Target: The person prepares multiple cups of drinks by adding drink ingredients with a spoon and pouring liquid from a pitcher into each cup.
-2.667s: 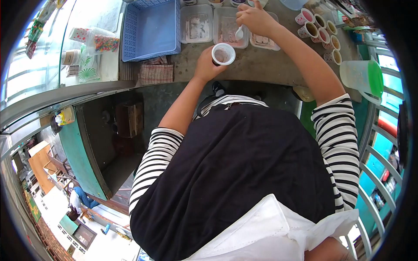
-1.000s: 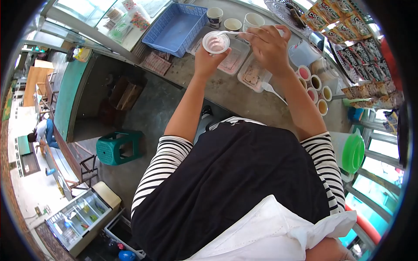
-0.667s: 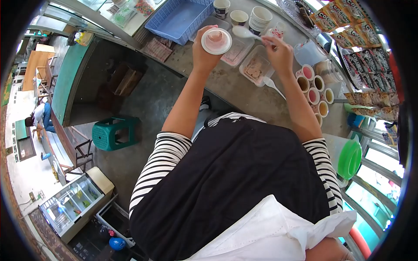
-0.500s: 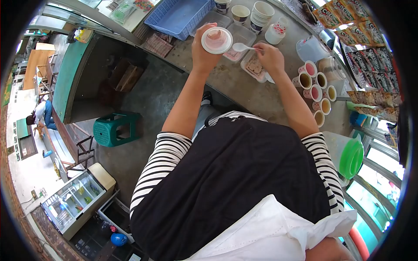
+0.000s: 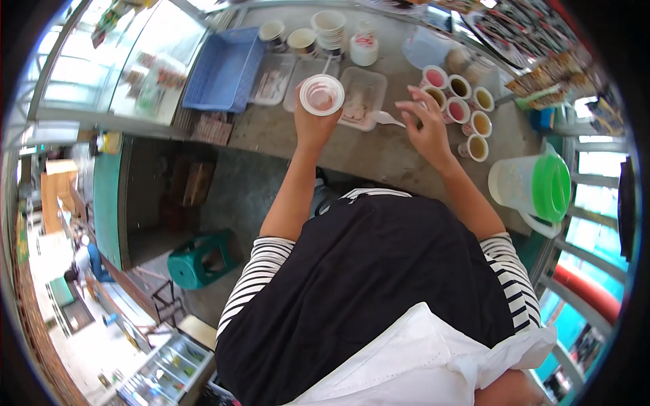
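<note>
I have the cup up in the left hand, fingers wrapped snugly around it, and it hangs over the near edge of the tubs, mouth toward me. Inside, pinkish-white stuff coats the wall and bottom. A thin white handle pokes past its far rim; I can't tell if it stands inside or behind. Over to the right hand: fingers spread wide, nothing visible between them, right by the spoon, whose bowl end is at the edge of the third tub. Whether they touch, I can't tell. That tub has pale pinkish lumps; the first tub shows whitish residue.

Now for writing: red marks on the white jar, too small for me to read. The hanging sachets carry print, but it's blurred past reading. Dark bands wrap the paper cups, no words legible from here.

Just beyond the right hand, I count seven filled cups: pinks, a dark one, yellows and browns. Further right, the jug wears a green lid. Across the counter, the blue basket sits left of the tubs, the cloth just below it.
</note>
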`<state>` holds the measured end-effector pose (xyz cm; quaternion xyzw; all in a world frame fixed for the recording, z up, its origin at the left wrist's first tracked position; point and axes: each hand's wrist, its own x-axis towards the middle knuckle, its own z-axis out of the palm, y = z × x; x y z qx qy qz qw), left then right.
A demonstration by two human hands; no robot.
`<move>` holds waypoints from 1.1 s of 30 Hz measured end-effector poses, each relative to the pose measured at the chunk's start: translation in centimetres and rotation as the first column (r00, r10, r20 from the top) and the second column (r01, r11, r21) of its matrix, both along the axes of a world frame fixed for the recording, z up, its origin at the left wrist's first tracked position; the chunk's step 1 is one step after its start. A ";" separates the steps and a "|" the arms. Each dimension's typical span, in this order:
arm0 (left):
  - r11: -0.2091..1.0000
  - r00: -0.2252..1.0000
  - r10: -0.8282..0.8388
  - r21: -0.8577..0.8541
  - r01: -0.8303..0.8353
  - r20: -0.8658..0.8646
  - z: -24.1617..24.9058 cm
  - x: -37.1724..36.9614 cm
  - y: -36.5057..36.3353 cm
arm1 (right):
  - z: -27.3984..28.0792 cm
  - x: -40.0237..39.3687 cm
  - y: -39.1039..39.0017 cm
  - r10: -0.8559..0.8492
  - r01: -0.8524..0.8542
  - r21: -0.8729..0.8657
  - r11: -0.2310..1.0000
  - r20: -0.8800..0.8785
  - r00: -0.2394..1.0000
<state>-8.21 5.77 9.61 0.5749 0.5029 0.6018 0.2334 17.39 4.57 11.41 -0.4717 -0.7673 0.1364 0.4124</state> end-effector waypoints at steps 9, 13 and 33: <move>0.936 0.946 -0.307 -0.147 0.320 0.104 0.3 6.9 2.8 | -0.5 18.2 -14.8 -0.792 0.890 0.112 0.442 -0.416 0.446; 0.868 0.868 -0.438 -0.141 0.476 0.234 1.4 11.5 2.2 | -1.1 21.2 -16.7 -0.655 0.859 -0.203 0.469 -0.733 0.185; 0.649 0.658 -0.747 -0.105 0.753 0.099 9.5 19.8 4.3 | 6.1 31.8 -11.0 -0.419 0.348 -0.332 0.877 -0.883 0.214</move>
